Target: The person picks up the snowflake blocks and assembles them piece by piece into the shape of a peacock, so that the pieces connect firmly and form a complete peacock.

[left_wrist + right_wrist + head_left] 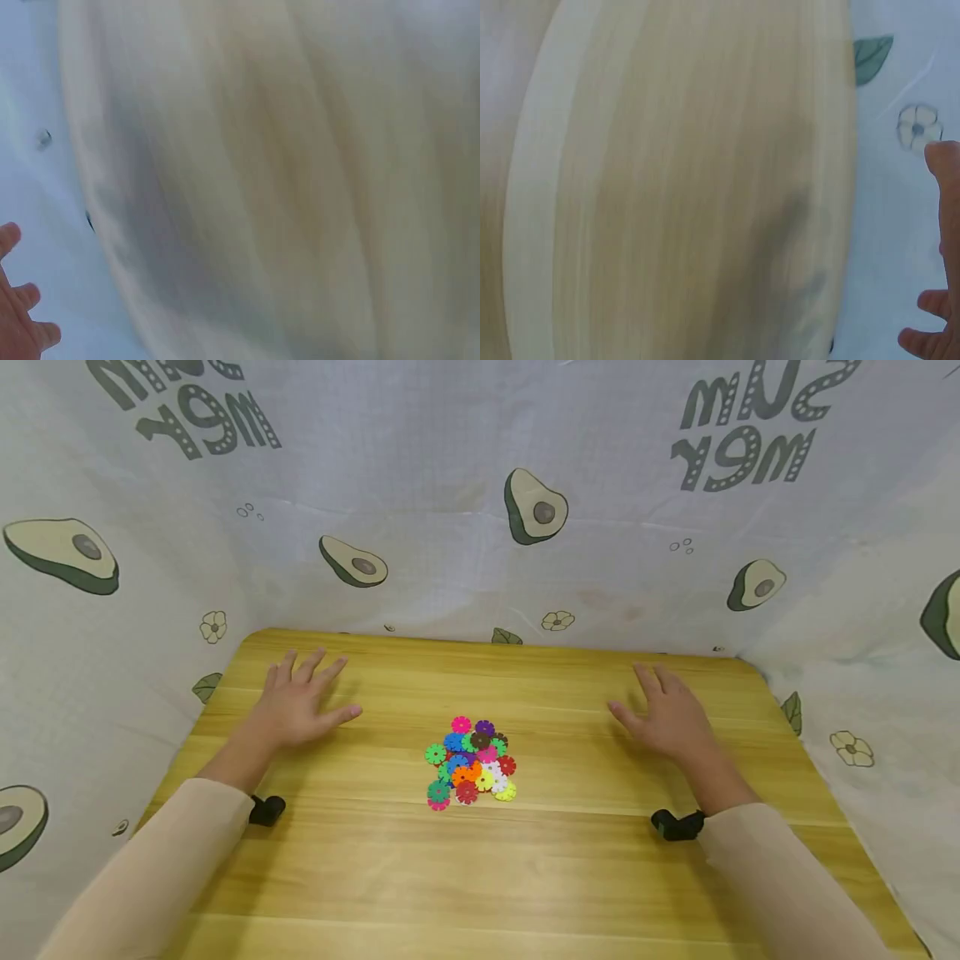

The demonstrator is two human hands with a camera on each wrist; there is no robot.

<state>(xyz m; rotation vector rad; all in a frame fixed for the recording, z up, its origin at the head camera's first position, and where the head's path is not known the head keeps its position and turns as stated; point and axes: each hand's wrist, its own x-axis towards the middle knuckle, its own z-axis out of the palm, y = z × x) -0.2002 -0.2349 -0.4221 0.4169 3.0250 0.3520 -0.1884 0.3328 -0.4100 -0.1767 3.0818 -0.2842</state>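
A heap of small round notched plastic discs [471, 763] in pink, blue, green, orange, white, yellow and other colours lies mid-table. To its left my left hand [298, 706] is held over the wood with fingers spread, holding nothing. On the other side, my right hand [666, 714] has its fingers extended and thumb pointing toward the heap, also holding nothing. Part of the left hand [16, 315] shows at the lower left corner of the left wrist view. The right wrist view has the right hand [946, 225] at its right edge.
The wooden table [480, 877] reaches back to a pale curtain [450, 460] printed with avocados, flowers and lettering, which also hangs along both sides. A small black wrist camera [267, 811] sits at the left cuff, another black camera [677, 826] at the right.
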